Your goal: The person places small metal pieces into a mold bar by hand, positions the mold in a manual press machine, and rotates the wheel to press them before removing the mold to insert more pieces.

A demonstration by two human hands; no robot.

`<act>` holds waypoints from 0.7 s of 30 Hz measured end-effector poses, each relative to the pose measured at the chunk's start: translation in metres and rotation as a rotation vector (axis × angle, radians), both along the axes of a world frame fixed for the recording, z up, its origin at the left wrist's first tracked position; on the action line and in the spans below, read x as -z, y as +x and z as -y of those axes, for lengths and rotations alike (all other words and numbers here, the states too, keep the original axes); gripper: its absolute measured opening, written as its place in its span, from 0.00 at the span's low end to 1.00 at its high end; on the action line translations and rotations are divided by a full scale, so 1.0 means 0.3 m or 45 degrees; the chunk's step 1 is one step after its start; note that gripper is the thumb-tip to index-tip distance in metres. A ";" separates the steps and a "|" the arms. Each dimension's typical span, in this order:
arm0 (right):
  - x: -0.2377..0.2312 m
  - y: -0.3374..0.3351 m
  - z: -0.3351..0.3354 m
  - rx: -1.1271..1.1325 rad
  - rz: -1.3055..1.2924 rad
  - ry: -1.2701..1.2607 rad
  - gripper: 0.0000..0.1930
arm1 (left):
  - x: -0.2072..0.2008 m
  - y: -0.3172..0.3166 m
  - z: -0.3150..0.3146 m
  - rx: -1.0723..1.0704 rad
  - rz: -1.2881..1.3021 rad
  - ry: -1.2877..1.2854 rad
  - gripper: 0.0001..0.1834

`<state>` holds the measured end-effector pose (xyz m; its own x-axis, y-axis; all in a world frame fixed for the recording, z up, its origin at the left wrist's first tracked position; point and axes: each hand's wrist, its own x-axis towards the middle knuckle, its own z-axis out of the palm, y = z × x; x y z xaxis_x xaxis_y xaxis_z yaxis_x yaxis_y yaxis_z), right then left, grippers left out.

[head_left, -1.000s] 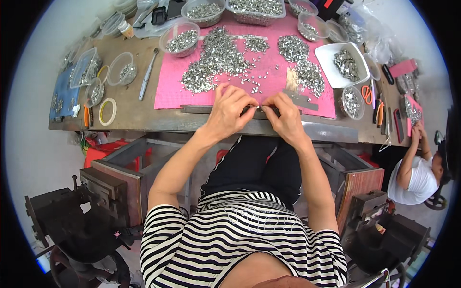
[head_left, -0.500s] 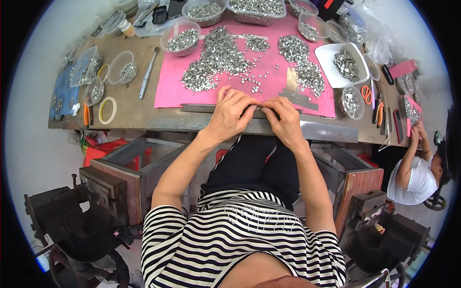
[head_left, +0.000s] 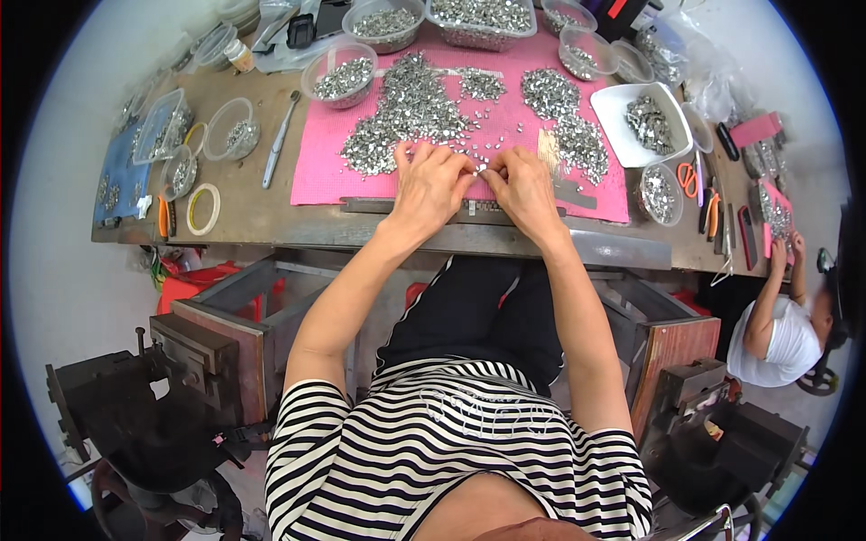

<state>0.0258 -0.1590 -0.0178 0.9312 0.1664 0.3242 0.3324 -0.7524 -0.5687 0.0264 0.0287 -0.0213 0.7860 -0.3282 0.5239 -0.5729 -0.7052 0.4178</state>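
Above the near part of the pink mat [head_left: 316, 153], my left hand [head_left: 428, 187] and my right hand [head_left: 525, 187] meet with thumbs and forefingers pinched. Small bright silver metal pieces [head_left: 480, 169] show between the fingertips of both hands. Just below the fingers, a long dark metal bar [head_left: 361, 205] lies along the mat's front edge, with a row of small pieces set in its middle. Beyond my hands spreads a large heap of silver metal pieces [head_left: 410, 104], with loose ones scattered nearest my fingertips.
Plastic tubs of metal pieces [head_left: 341, 77] stand along the back. At right are a white tray [head_left: 606, 117], orange-handled scissors [head_left: 687, 178] and pliers. A toothbrush-like tool [head_left: 280, 140] and a tape roll [head_left: 215, 207] lie left. Another person [head_left: 780, 334] works at far right.
Both hands have moved from the bar a little away from me, over the mat. The row of pieces in the bar now shows, and bright pieces appear at my fingertips.
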 end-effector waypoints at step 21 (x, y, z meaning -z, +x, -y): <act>-0.032 -0.074 0.039 -0.138 0.100 0.163 0.07 | -0.013 0.030 -0.005 0.065 -0.150 0.049 0.05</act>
<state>0.0037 -0.1707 -0.0083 0.8810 0.2169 0.4206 0.4549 -0.6328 -0.6266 0.0354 0.0301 -0.0173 0.8231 -0.3875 0.4152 -0.5571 -0.6929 0.4578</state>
